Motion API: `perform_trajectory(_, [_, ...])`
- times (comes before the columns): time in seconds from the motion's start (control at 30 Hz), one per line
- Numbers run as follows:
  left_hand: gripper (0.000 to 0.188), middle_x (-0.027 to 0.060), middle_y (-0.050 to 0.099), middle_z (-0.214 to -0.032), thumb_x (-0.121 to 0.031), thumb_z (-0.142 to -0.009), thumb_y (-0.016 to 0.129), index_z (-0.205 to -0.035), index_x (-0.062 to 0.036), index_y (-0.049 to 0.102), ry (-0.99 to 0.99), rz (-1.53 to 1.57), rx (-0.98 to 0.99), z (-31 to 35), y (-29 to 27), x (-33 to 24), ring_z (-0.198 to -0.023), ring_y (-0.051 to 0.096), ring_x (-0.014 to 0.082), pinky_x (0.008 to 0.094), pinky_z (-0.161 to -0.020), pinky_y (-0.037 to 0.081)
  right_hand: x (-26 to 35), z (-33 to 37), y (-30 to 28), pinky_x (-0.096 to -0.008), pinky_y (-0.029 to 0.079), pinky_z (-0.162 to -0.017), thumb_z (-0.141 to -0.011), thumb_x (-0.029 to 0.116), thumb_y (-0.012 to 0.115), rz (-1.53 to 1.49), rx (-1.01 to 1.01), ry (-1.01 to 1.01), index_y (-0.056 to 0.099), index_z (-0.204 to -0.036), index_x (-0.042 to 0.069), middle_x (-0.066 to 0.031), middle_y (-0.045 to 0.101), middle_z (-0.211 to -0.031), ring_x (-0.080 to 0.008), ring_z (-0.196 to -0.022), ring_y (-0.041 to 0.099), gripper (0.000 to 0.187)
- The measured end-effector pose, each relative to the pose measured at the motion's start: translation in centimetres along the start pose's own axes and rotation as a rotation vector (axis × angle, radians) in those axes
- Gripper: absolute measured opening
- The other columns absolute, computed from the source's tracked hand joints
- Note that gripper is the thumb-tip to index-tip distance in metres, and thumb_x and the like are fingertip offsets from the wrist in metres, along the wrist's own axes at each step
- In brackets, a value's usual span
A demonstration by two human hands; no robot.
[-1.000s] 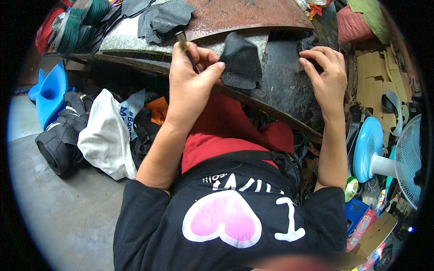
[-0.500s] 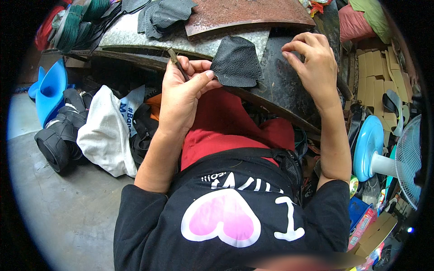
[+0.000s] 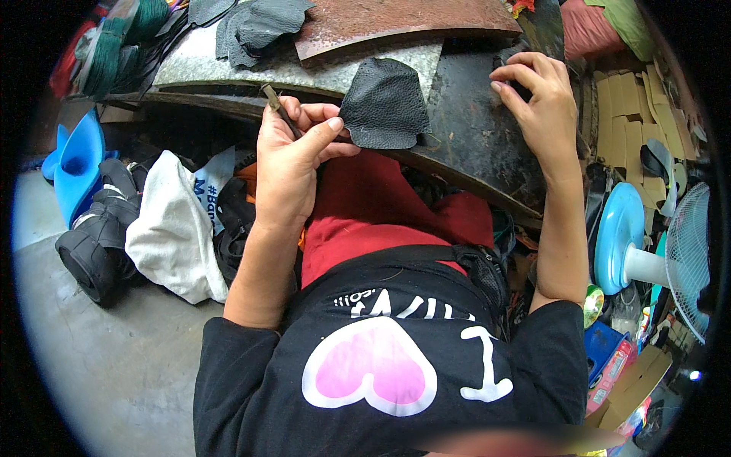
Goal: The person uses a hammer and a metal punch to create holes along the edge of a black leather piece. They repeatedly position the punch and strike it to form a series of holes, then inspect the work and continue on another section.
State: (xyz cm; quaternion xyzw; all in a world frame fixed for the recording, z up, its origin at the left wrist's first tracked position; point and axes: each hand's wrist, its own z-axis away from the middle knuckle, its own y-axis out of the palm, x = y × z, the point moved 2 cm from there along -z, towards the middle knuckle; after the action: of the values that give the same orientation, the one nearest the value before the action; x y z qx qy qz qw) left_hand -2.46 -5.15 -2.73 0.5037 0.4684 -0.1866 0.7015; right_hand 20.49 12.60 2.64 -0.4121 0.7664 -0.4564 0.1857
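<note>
Two bare hands are up at the bench (image 3: 480,126), and it's the left hand (image 3: 293,167) that has the goods! Thumb and fingertips pinch the left edge of a piece of black leather (image 3: 386,104), its grainy face showing, spread out across the near edge of the bench; whether it touches the wood, I can't tell. And that same hand carries a slim tool (image 3: 279,111) too, tucked between thumb and fingers, slanting up and to the left.

Over to the right hand (image 3: 542,114), well apart from the leather, above the dark stretch of bench: thumb and forefinger curl toward each other, only a narrow gap showing at the tips, the other fingers bent loosely alongside. Anything as fine as a thread in there? Can't tell from here.

Beyond the leather, a pale speckled slab (image 3: 205,65) lies on the bench, a reddish-brown board (image 3: 411,29) overlapping it, with crumpled dark scraps (image 3: 263,32) just left of the board. Bundles of green cord (image 3: 103,72) sit at the far left, and a blue-and-white fan (image 3: 620,236) stands off to the right!
</note>
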Motion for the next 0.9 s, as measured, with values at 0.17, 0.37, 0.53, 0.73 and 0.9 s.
perform_trajectory(0.17, [0.031, 0.0137, 0.056, -0.096, 0.01, -0.084, 0.058, -0.093, -0.0085, 0.035, 0.011, -0.055, 0.005, -0.1, 0.4, 0.1, -0.077, 0.064, 0.0179, 0.0341, -0.063, 0.062, 0.4, 1.1, -0.6, -0.0375, 0.044, -0.086, -0.074, 0.017, 0.073, 0.024, -0.025, -0.021, 0.072, -0.085, 0.015, -0.0022, 0.062, -0.102, -0.0242, -0.104, 0.054, 0.011])
perform_trajectory(0.37, [0.03, 0.0136, 0.055, -0.095, 0.01, -0.084, 0.057, -0.092, -0.0078, 0.035, 0.042, -0.024, -0.003, -0.1, 0.2, -0.1, -0.077, 0.063, 0.0175, 0.0338, -0.065, 0.062, 1.0, 1.3, -0.7, -0.0387, 0.044, -0.086, -0.072, 0.018, 0.074, 0.071, -0.016, -0.078, 0.072, -0.084, 0.016, -0.0013, 0.062, -0.103, -0.0236, -0.105, 0.054, 0.012])
perform_trajectory(0.53, [0.03, 0.0132, 0.055, -0.096, 0.011, -0.083, 0.057, -0.091, -0.0075, 0.035, 0.037, -0.063, -0.029, -0.4, -0.1, -0.3, -0.078, 0.063, 0.0171, 0.0338, -0.065, 0.062, 2.5, 0.6, 0.0, -0.038, 0.044, -0.085, -0.072, 0.016, 0.074, -0.145, 0.038, -0.125, 0.072, -0.084, 0.014, -0.0018, 0.063, -0.101, -0.0235, -0.104, 0.054, 0.012])
perform_trajectory(0.73, [0.031, 0.0141, 0.055, -0.098, 0.011, -0.083, 0.058, -0.093, -0.0073, 0.035, 0.035, -0.052, -0.006, -0.3, 0.2, -0.1, -0.08, 0.063, 0.0173, 0.0353, -0.067, 0.062, 4.2, -0.5, 1.7, -0.0385, 0.044, -0.084, -0.072, 0.021, 0.074, -0.178, 0.085, -0.171, 0.072, -0.082, 0.013, -0.0003, 0.061, -0.095, -0.0236, -0.099, 0.055, 0.013])
perform_trajectory(0.9, [0.031, 0.015, 0.055, -0.099, 0.01, -0.084, 0.058, -0.095, -0.0075, 0.035, 0.019, -0.042, 0.003, -0.4, -0.1, 0.0, -0.082, 0.063, 0.0183, 0.0366, -0.069, 0.062, 4.6, -0.7, 1.9, -0.0357, 0.046, -0.083, -0.071, 0.016, 0.074, -0.181, 0.107, -0.142, 0.071, -0.082, 0.01, -0.0012, 0.061, -0.09, -0.0223, -0.095, 0.056, 0.012])
